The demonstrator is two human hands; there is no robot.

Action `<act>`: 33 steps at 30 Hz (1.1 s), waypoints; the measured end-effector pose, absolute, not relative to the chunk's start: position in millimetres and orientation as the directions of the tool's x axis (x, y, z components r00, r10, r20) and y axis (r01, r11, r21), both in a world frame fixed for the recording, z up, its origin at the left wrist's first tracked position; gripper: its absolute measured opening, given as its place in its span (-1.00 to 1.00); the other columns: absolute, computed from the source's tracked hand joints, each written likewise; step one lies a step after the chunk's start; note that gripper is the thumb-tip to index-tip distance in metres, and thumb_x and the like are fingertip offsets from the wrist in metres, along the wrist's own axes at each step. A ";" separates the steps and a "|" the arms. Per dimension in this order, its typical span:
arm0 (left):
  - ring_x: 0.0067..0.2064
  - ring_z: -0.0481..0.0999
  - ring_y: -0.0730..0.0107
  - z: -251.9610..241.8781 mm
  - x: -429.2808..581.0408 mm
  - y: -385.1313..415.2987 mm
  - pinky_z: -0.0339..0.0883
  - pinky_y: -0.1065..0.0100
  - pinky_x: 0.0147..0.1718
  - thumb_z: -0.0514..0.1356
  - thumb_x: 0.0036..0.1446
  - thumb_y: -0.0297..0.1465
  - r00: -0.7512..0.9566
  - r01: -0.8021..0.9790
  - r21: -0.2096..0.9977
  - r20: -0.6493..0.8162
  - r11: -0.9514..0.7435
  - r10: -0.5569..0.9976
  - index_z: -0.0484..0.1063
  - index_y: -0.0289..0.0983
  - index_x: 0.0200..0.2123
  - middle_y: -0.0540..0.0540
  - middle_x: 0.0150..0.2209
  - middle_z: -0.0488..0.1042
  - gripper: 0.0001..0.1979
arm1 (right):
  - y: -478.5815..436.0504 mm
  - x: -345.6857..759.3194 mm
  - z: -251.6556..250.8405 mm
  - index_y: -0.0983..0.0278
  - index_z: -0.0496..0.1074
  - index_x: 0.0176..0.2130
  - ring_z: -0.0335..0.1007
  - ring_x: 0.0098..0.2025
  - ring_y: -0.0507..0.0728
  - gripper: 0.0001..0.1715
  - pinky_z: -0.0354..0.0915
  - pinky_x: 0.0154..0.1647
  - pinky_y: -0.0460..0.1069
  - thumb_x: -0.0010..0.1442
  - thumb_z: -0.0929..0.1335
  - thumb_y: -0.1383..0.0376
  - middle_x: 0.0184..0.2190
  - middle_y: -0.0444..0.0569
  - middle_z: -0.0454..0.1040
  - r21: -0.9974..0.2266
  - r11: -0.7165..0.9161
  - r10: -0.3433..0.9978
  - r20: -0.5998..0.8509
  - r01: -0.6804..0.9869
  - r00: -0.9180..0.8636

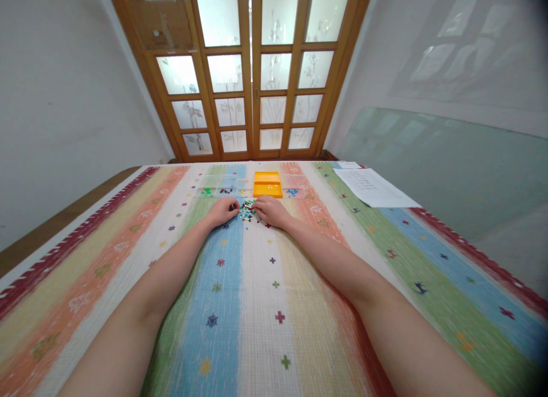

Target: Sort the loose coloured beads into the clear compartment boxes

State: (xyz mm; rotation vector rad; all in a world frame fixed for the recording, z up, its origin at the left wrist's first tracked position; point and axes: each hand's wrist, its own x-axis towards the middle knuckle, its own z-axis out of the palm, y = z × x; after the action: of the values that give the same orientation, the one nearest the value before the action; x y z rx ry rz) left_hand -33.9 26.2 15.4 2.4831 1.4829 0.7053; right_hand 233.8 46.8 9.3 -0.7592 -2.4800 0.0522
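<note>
A loose pile of tiny multicoloured pieces lies on the striped tablecloth between my hands; they are too small to name. My left hand rests at the left edge of the pile with its fingers curled in. A dark patch shows by its fingertips, and I cannot make out whether it is a piece or shadow. From the right, my right hand reaches into the pile, fingers bent and drawn together over the pieces. What its fingertips hold, if anything, is hidden. Just beyond stands an open yellow box with a few pale pieces inside.
Behind the pile, a clear tray seems to hold sorted green pieces, dark red pieces and blue pieces. Printed paper sheets lie at the right. The striped tablecloth covers the table; glass-paned doors stand beyond.
</note>
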 end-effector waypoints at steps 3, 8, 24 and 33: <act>-0.22 0.53 0.25 17.6 -30.3 23.4 0.37 0.26 -0.14 0.21 0.25 -0.32 0.370 0.780 0.401 0.322 -0.480 0.871 0.55 -0.20 -0.23 -0.07 -0.26 0.60 -0.87 | 46.4 233.5 9.9 0.20 0.63 -0.06 0.46 -0.02 0.20 -0.77 0.30 0.07 0.06 0.45 0.35 0.29 -0.10 0.05 0.60 -0.186 0.842 0.526 0.490 0.506 -0.695; -0.18 0.54 0.26 26.4 -14.5 15.0 0.37 0.29 -0.12 0.19 0.28 -0.29 0.369 0.731 0.472 0.335 -0.493 0.867 0.54 -0.20 -0.19 -0.05 -0.22 0.62 -0.84 | 44.1 231.6 10.9 0.22 0.62 -0.08 0.46 -0.06 0.19 -0.81 0.29 0.02 0.04 0.44 0.38 0.25 -0.14 0.05 0.60 -0.203 0.864 0.493 0.530 0.461 -0.690; -0.21 0.50 0.22 19.3 -16.9 18.1 0.32 0.26 -0.15 0.18 0.28 -0.33 0.328 0.812 0.356 0.377 -0.462 0.866 0.55 -0.22 -0.24 -0.11 -0.25 0.59 -0.84 | 38.9 232.9 14.1 0.22 0.59 -0.13 0.37 -0.04 0.23 -0.85 0.25 0.04 0.07 0.26 0.44 0.33 -0.14 0.03 0.52 -0.223 0.867 0.496 0.460 0.445 -0.736; -0.25 0.51 0.22 19.0 -38.6 27.5 0.27 0.27 -0.23 0.15 0.29 -0.34 0.205 0.882 0.327 0.383 -0.340 0.901 0.54 -0.21 -0.29 -0.11 -0.27 0.60 -0.83 | 42.9 231.7 10.0 0.23 0.59 -0.18 0.38 -0.05 0.20 -0.92 0.26 0.01 0.05 0.30 0.43 0.33 -0.17 0.01 0.51 -0.279 0.850 0.527 0.457 0.447 -0.716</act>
State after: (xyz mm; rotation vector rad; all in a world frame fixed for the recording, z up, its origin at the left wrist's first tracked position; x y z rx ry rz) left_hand -38.6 27.5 19.0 2.4104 1.7829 0.8085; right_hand 231.7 42.9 10.0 -0.7116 -2.4897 0.2004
